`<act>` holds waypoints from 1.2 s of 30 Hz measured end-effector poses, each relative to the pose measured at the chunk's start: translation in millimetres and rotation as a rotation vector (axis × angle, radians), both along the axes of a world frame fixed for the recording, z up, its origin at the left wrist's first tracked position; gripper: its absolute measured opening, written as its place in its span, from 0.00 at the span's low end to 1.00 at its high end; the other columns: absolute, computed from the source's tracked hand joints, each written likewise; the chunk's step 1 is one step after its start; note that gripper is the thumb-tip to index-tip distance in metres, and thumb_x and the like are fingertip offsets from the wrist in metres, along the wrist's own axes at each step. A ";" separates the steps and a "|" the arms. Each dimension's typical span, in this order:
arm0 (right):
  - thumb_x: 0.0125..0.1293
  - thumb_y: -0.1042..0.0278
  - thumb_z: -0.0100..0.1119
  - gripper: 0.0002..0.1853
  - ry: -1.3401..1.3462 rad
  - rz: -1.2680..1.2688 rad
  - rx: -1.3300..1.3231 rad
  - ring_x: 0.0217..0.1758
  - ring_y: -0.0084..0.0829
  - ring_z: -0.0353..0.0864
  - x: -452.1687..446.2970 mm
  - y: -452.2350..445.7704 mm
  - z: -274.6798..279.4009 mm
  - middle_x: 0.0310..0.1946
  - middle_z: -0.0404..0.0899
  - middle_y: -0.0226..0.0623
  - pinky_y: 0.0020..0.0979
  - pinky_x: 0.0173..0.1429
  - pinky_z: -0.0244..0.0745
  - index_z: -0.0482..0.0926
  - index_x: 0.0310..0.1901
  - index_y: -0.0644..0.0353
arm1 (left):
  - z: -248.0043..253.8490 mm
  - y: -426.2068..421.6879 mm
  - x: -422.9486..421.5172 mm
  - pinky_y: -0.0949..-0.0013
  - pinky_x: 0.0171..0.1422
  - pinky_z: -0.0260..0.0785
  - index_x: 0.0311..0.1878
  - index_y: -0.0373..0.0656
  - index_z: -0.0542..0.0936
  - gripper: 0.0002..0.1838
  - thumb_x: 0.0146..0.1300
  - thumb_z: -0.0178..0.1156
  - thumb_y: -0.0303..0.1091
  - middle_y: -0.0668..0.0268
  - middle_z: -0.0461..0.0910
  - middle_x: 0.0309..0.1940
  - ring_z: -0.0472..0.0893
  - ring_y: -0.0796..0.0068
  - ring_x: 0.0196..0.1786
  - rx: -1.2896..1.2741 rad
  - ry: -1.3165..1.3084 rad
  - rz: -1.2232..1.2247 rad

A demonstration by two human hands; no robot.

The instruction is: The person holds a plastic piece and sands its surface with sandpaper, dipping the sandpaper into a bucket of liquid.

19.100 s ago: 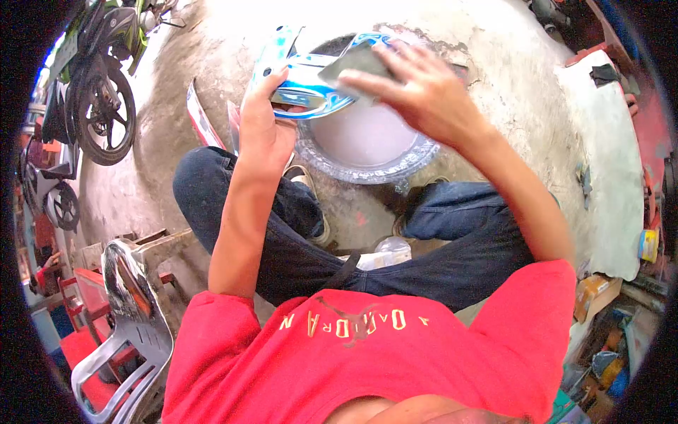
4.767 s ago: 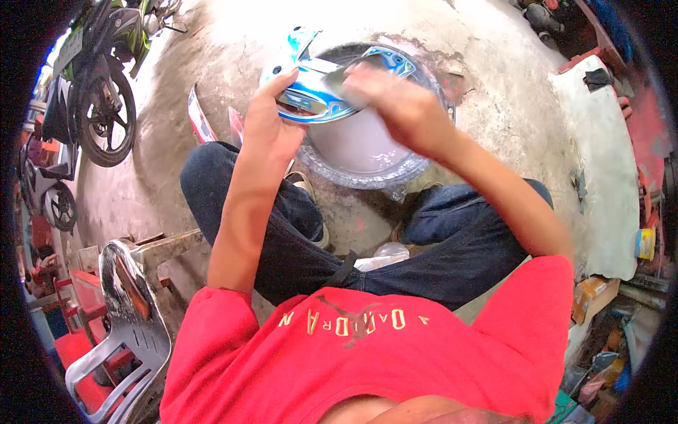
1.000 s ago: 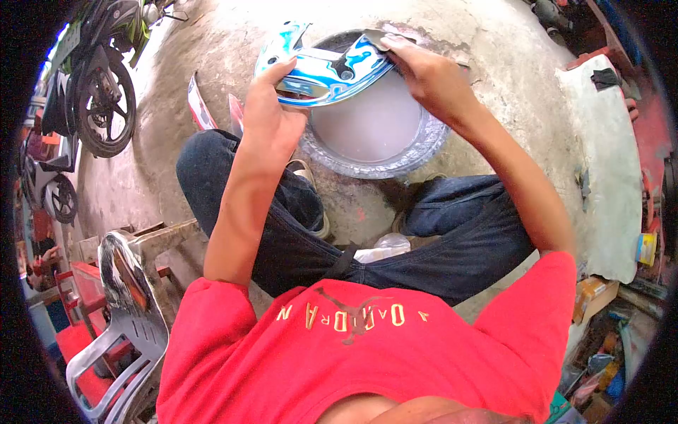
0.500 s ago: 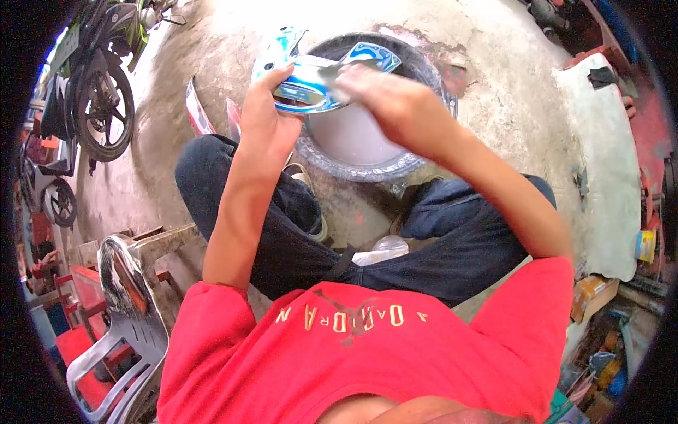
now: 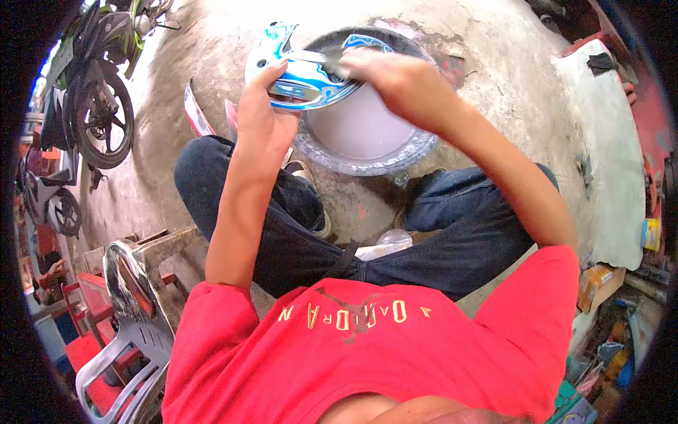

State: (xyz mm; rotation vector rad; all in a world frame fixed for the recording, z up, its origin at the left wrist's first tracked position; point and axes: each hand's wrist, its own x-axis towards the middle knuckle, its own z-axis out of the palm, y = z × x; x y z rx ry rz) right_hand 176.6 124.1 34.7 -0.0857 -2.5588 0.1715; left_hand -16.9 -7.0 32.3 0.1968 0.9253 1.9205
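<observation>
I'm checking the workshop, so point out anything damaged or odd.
The gray chair at lower left stands out: the top of its backrest is streaked dark and white, unlike the plainer gray below. Paint or damage, I can't tell.

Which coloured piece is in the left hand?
The blue-and-white panel, gripped by the left hand, partly over the tub; the red-and-white piece and pink piece are on the floor beyond the left knee.
</observation>
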 end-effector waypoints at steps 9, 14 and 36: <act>0.66 0.72 0.54 0.19 0.059 0.050 0.164 0.60 0.38 0.83 -0.8 -13.5 1.4 0.57 0.83 0.41 0.37 0.63 0.80 0.80 0.58 0.59 | 1.8 1.6 -0.2 0.54 0.63 0.74 0.56 0.32 0.74 0.17 0.63 0.59 0.21 0.54 0.81 0.50 0.81 0.59 0.54 0.004 -0.060 -0.017; 0.64 0.76 0.56 0.20 0.030 0.006 0.064 0.59 0.40 0.84 -0.3 -3.0 3.3 0.55 0.84 0.42 0.37 0.62 0.80 0.80 0.58 0.59 | -0.5 3.8 -1.6 0.55 0.62 0.74 0.57 0.34 0.75 0.17 0.65 0.58 0.23 0.56 0.80 0.50 0.81 0.60 0.54 -0.056 -0.035 0.020; 0.63 0.69 0.52 0.13 -0.908 -0.451 -0.150 0.47 0.53 0.86 2.3 90.0 -160.4 0.41 0.85 0.57 0.49 0.53 0.82 0.85 0.42 0.63 | -5.1 7.3 -4.3 0.59 0.53 0.79 0.52 0.36 0.76 0.13 0.64 0.61 0.23 0.60 0.82 0.44 0.84 0.64 0.46 -0.012 -0.038 0.066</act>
